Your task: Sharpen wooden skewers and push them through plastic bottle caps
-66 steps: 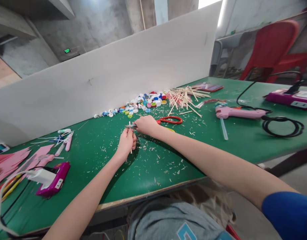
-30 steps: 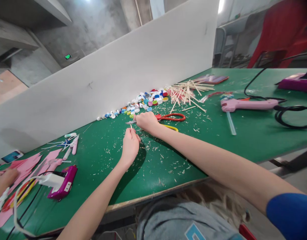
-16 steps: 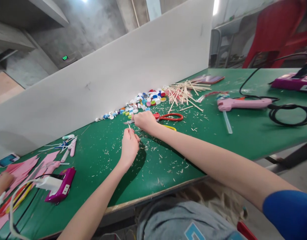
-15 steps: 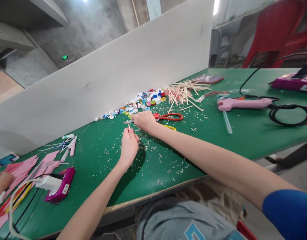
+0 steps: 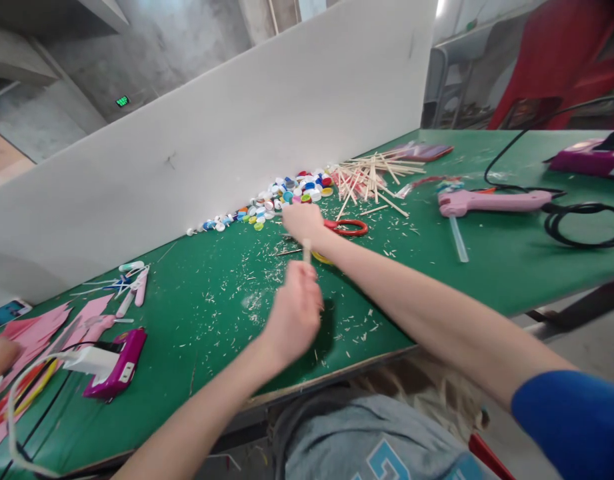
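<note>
My left hand [image 5: 297, 303] is closed round a short wooden stick [image 5: 307, 249], which points upward out of the fist. Just beyond it, my right hand [image 5: 303, 221] is a fist round a knife, whose handle is hidden; a little grey blade shows at its left side. Red-handled scissors [image 5: 355, 229] lie beside the right hand, partly covered by it. Under the right wrist, yellow-handled scissors [image 5: 323, 258] are mostly hidden. Pale wood shavings [image 5: 237, 283] are strewn over the green table [image 5: 187, 373] around both hands.
Coloured bottle caps [image 5: 287, 193] and loose wooden sticks [image 5: 374, 177] lie along the white partition [image 5: 267, 120]. At right rests a pink glue gun [image 5: 497, 203] with its cable. A purple power strip [image 5: 117, 373], pink sheets and another person's hand [image 5: 1, 360] are at left.
My left hand has moved right and toward me with the stick, now apart from the knife. My right hand has shifted slightly right and away, and its blade shows less.
</note>
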The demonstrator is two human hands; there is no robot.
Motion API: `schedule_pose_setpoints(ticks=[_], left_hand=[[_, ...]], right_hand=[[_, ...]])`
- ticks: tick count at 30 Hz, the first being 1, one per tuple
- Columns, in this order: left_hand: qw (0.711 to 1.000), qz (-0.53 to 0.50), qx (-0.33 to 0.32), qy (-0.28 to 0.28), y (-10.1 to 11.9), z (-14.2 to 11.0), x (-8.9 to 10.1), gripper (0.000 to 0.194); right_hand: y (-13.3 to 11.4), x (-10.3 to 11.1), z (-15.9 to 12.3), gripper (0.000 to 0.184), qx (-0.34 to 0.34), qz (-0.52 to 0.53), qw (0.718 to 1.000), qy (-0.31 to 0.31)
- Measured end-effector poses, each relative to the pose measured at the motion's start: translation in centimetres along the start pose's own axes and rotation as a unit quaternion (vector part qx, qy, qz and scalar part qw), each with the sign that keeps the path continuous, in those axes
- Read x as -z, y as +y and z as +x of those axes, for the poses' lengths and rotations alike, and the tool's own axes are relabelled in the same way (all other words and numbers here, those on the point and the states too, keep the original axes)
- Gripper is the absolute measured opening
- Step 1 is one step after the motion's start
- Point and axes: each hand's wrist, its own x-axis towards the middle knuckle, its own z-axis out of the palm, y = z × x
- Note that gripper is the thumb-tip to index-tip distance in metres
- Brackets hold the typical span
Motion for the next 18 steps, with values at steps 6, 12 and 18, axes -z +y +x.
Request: schedule_pose_setpoints(ticks=[6,12,18], left_hand=[[0.999,-0.044,0.01,0.023,0.0,0.9,-0.3,0.018],[0.994,-0.055,0.009,0.095,-1.0,3.1,3.0,0.018],[0.988,0.116,0.018,0.105,-3.0,4.8,5.2,0.022]], right_hand=[[5.1,3.4,0.7,0.039,-0.084,-0.008,0.994,0.068],[2.7,1.5,-0.1,0.038,-0.034,0.012,0.998,0.047],[2.1,0.3,-0.3,0.033,0.016,0.025,0.999,0.029]])
